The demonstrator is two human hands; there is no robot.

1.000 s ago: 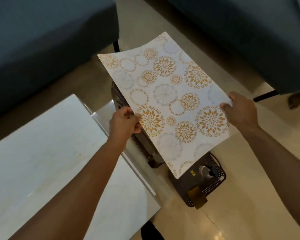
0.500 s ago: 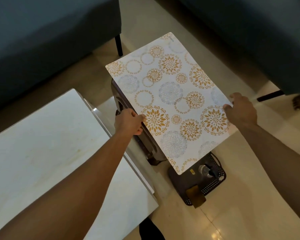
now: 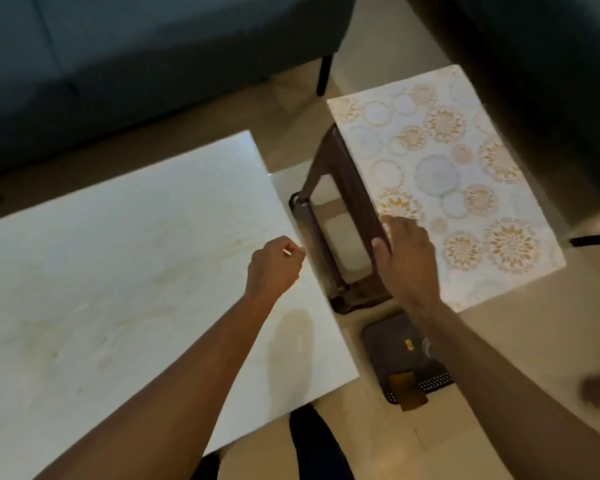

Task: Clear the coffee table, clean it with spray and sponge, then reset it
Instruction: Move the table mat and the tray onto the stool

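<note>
Just 1 view here, worn on the person's head, looking forward and steeply down from above. Both forearms reach in from the bottom edge, so the camera sits close over the left hand [image 3: 276, 268] and right hand [image 3: 407, 258]. The white coffee table [image 3: 101, 271] fills the left half, the patterned placemat [image 3: 447, 181] lies up right on a brown stool [image 3: 329, 202], and dark sofas [image 3: 118, 57] frame the top. Wide-angle bending shows at the edges, and the frame is slightly blurred. There is no 2nd view to share any part of the scene.
</note>
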